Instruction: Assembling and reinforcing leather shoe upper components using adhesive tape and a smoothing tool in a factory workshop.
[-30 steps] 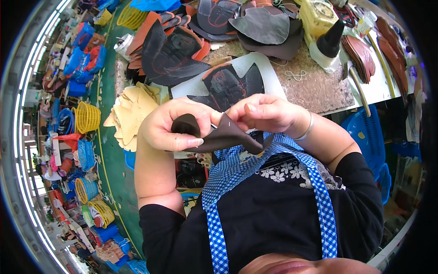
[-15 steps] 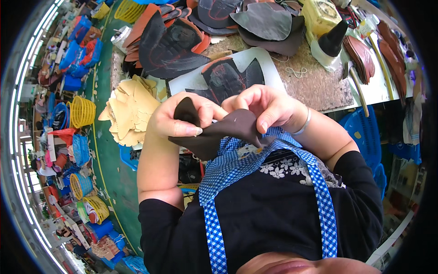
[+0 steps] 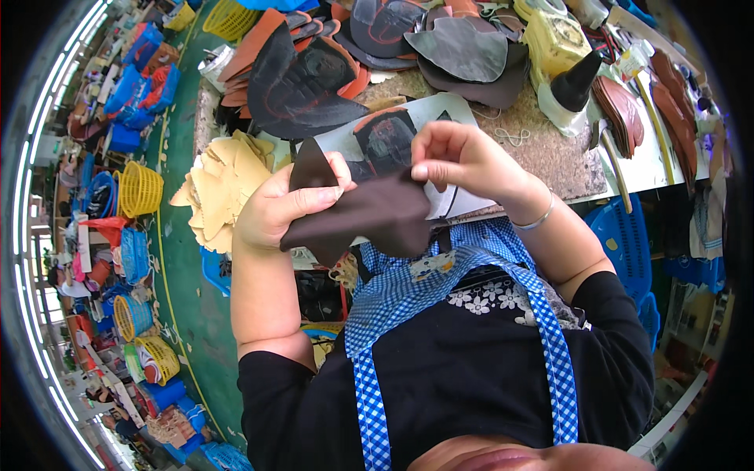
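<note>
A dark brown leather piece (image 3: 377,212) with curved edges hangs between my hands, in front of my blue checked apron. My left hand (image 3: 294,200) pinches its left part, thumb on top, with a pointed flap standing up beside the fingers. Fingers closed, my right hand (image 3: 459,161) grips the upper right edge of the same piece. Behind it, on the bench, lies a white board (image 3: 463,114) with dark leather cutouts marked in red, partly hidden by my hands.
Stacked dark leather pieces (image 3: 302,82) lie at the back left, cream leather scraps (image 3: 224,188) at the bench's left corner. A black cone-topped container (image 3: 577,82), a hammer (image 3: 616,169) and brown leather pieces (image 3: 620,118) are on the right. Blue baskets (image 3: 624,235) stand below.
The leather piece has been spread out flatter and lowered at its right side. My right hand has shifted up to its upper edge; my left hand has moved slightly left.
</note>
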The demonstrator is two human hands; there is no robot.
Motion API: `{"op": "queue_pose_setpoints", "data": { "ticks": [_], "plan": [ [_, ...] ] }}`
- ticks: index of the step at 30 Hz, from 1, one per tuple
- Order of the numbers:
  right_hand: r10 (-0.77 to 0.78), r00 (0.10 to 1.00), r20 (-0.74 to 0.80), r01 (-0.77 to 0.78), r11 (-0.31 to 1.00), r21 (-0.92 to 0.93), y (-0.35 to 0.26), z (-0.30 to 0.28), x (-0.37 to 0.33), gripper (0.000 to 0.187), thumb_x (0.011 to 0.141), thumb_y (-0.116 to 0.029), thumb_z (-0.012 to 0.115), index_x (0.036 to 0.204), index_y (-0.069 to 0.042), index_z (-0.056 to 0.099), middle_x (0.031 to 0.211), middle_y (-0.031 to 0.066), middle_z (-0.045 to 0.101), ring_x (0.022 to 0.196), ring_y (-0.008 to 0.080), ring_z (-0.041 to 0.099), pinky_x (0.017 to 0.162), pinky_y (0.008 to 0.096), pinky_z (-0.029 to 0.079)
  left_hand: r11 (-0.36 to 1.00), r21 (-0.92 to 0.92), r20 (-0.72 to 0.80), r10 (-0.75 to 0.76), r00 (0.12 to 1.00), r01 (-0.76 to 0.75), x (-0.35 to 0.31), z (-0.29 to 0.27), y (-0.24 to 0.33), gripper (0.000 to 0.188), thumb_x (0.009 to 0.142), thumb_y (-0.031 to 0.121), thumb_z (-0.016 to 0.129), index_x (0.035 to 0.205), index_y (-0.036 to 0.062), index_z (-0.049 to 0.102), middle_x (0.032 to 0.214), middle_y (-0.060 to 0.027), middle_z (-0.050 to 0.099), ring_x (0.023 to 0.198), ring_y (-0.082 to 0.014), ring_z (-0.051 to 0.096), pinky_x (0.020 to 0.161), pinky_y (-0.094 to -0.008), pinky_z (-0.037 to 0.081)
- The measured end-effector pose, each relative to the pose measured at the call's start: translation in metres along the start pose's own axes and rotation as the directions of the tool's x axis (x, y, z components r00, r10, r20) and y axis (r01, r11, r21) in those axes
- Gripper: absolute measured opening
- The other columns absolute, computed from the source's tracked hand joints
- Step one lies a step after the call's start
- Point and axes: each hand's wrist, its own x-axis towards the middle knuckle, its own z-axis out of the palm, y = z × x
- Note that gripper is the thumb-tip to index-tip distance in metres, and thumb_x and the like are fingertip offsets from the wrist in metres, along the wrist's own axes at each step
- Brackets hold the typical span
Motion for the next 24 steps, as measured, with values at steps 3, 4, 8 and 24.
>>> {"op": "queue_pose_setpoints", "data": {
  "ticks": [3,4,8,24],
  "plan": [
    [0.167,0.948,-0.271,-0.124,0.978,0.167,0.018,-0.012,0.009,0.025,0.093,-0.029,0.057,0.101,-0.005,0.057,0.093,0.0049,0.065,0.068,0.0063,0.057,0.063,0.0202,0.045,0.997,0.051,-0.032,0.068,0.997,-0.066,0.005,0.021,0.012,0.014,0.084,0.013,0.057,0.093,0.0037,0.053,0.083,-0.0005,0.053,0.076,-0.0072,0.048,0.068,-0.0215,0.037],
    [0.235,0.924,-0.303,-0.141,0.943,0.302,0.031,-0.019,0.012,0.029,0.093,-0.032,0.056,0.104,-0.005,0.058,0.098,0.0062,0.065,0.073,0.0066,0.058,0.065,0.0208,0.046,0.992,0.071,-0.065,0.112,0.992,-0.107,0.009,0.032,0.017,0.013,0.084,0.013,0.056,0.092,0.0039,0.054,0.083,0.0008,0.052,0.076,-0.0066,0.047,0.069,-0.0207,0.036],
    [0.086,0.994,-0.073,-0.03,0.824,0.566,0.054,-0.004,0.025,0.054,0.095,-0.048,0.044,0.128,-0.005,0.047,0.121,0.0102,0.057,0.106,0.0171,0.057,0.09,0.0352,0.047,0.975,0.047,-0.195,0.22,0.956,-0.215,0.026,0.072,0.026,0.015,0.084,0.014,0.058,0.095,0.0041,0.056,0.087,0.0012,0.053,0.081,-0.0072,0.048,0.075,-0.0207,0.036],
    [-0.21,0.964,-0.165,0.253,0.917,0.307,0.033,-0.003,-0.008,0.043,0.077,-0.027,0.076,0.106,-0.006,0.051,0.101,0.003,0.055,0.097,0.012,0.053,0.087,0.0282,0.043,0.698,-0.558,-0.38,0.266,0.886,-0.449,0.036,0.028,-0.041,0.016,0.094,0.016,0.047,0.106,0.0074,0.05,0.107,-0.0139,0.06,0.097,-0.0237,0.06,0.084,-0.0366,0.05]
  ]
}}
